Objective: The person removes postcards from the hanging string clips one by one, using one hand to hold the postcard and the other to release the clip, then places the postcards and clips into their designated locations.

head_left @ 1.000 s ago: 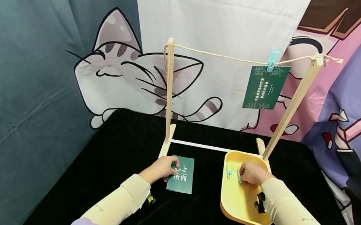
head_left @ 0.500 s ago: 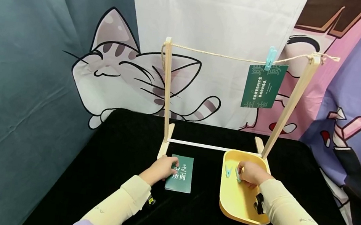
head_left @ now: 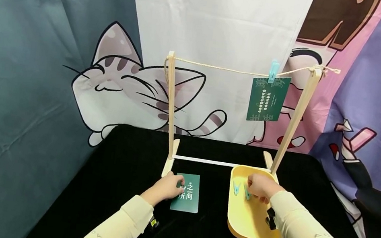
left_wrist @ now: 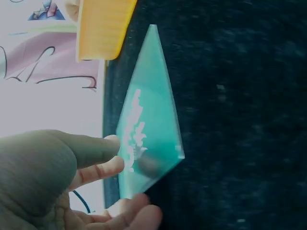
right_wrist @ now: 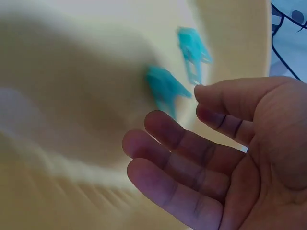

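In the head view my left hand point(head_left: 165, 188) rests at the left edge of a dark green card point(head_left: 187, 200) with white Chinese lettering, lying on the black cloth. The left wrist view shows the thumb and fingertips along the border of this card point(left_wrist: 151, 110), none curled round it. Inside a yellow tray point(head_left: 245, 226), my right hand point(head_left: 262, 187) hovers with loosely bent, spread fingers holding nothing. Two light blue clothespins lie there: one clothespin point(right_wrist: 165, 91) just beyond the fingertips, another clothespin point(right_wrist: 193, 50) near the tray wall.
A wooden frame point(head_left: 171, 108) with a string point(head_left: 216, 67) across its top stands behind the card and tray. From the string hangs another green card point(head_left: 266, 101), held by a blue clothespin point(head_left: 273, 71). Printed cloth backdrops point(head_left: 222, 22) rise behind the table.
The head view has shifted, so the scene sits lower and further left. My right fingertips have drawn slightly away from the nearer clothespin. The left hand stays at the card.
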A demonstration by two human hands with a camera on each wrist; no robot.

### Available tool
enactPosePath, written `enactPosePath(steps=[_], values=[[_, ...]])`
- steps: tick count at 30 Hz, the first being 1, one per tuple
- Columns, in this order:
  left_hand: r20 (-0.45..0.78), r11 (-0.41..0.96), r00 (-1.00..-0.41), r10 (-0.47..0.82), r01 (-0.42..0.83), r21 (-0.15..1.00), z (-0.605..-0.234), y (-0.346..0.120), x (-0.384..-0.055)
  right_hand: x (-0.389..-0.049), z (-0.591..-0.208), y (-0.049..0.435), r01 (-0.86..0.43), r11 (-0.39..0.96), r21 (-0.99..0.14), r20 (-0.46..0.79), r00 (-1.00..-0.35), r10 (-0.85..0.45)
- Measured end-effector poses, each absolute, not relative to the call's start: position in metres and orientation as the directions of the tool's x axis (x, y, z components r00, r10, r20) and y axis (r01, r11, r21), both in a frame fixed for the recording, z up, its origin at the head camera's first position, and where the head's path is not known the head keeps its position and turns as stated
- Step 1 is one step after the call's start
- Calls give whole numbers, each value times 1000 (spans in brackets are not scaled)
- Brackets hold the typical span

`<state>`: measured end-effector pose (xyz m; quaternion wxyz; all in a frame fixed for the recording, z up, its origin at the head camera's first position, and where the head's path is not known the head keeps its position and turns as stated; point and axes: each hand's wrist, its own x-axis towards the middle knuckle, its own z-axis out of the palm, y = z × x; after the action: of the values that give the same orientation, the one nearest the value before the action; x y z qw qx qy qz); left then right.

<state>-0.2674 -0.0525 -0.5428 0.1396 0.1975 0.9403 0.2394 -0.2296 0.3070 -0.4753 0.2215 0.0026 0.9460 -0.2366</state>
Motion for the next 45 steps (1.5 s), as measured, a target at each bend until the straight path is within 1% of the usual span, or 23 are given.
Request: enactPosePath(steps=[2,5,7,10,13,16,18,20,22,25,26,28,30,32,33,35,36,37,39,42,45], values=[[-187,813,-884,428,286,508,-539,-51,-268,-232,-466,310,105,895,-433,-428,-898,-101],[-169,822,-889,425,301,483,-530,-49,-270,-237,-451,316,89,911,-403,-425,-900,-100],[-128,817,-892,434,330,473,-522,-47,-273,-241,-439,321,62,931,-361,-412,-906,-99],[-24,781,-885,464,397,483,-508,-40,-281,-247,-416,328,10,954,-299,-393,-913,-113],[79,726,-859,505,473,500,-490,-30,-294,-252,-386,331,-54,971,-234,-377,-915,-141],[148,670,-828,541,530,519,-466,-16,-306,-256,-354,329,-116,971,-207,-360,-914,-186],[174,631,-810,560,553,544,-447,-6,-313,-259,-331,325,-177,960,-216,-311,-920,-240],[198,601,-802,563,562,568,-427,5,-317,-261,-307,319,-239,937,-256,-222,-929,-297],[230,562,-796,559,568,601,-406,17,-319,-261,-281,313,-307,899,-313,-94,-932,-351],[296,481,-788,539,577,661,-375,37,-322,-260,-242,304,-390,791,-471,132,-918,-374],[318,451,-786,531,579,679,-366,44,-323,-260,-230,302,-425,732,-532,210,-904,-373],[367,376,-780,507,584,720,-350,57,-326,-257,-206,296,-469,601,-647,337,-883,-326],[398,309,-786,472,571,761,-337,69,-330,-257,-186,291,-507,434,-744,440,-862,-252],[400,256,-809,430,534,806,-331,78,-333,-258,-171,286,-528,270,-805,497,-849,-176],[390,222,-821,416,508,832,-328,82,-335,-259,-166,285,-523,211,-826,505,-853,-135],[348,180,-849,398,444,878,-325,89,-337,-262,-158,283,-512,136,-848,504,-859,-91],[326,157,-858,397,413,897,-323,92,-338,-264,-156,284,-501,108,-859,494,-865,-84],[307,128,-863,402,385,914,-322,96,-339,-266,-154,286,-476,114,-872,469,-880,-80],[277,73,-865,419,336,939,-319,102,-340,-269,-151,289,-412,154,-898,404,-911,-82],[255,14,-858,446,291,957,-314,114,-344,-273,-150,292,-294,252,-922,280,-956,-90],[249,-17,-852,460,271,962,-311,128,-346,-276,-152,292,-195,383,-903,172,-981,-92]])
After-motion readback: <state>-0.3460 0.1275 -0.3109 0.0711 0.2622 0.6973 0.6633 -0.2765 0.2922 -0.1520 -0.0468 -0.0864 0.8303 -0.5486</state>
